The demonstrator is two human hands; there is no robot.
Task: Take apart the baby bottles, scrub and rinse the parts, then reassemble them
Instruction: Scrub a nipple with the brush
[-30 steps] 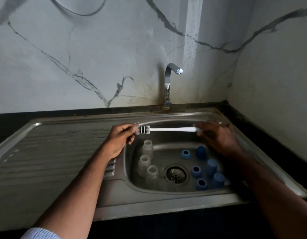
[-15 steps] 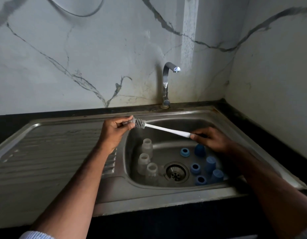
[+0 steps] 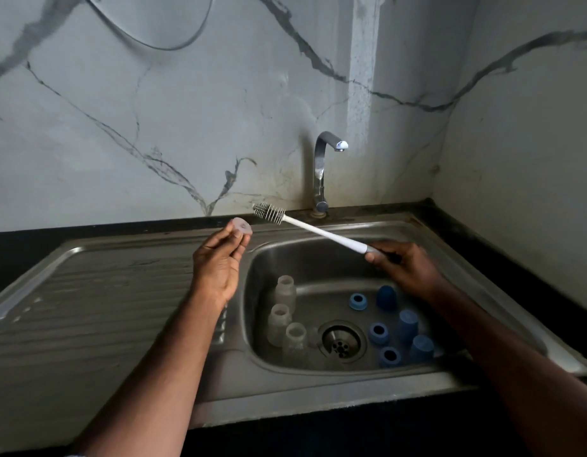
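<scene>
The left hand point(image 3: 219, 258) pinches a clear teat point(image 3: 242, 226); the right hand point(image 3: 405, 267) grips the brush point(image 3: 313, 228). Bottles point(image 3: 285, 288) wait in the sink point(image 3: 318, 252). It's scrubbing time: next, poke the bristles inside.

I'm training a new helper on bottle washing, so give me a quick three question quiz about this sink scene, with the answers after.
1. True or false: water is running from the tap.
2. What does the left hand pinch? A) a blue cap B) a clear teat C) a sponge
3. How many clear bottles stand in the sink?

Key
1. False: no stream shows.
2. B: the teat is at its fingertips, while the right hand grips the brush by the handle, bristles near the teat.
3. Three, left of the drain; the blue caps and rings lie to its right.
</scene>
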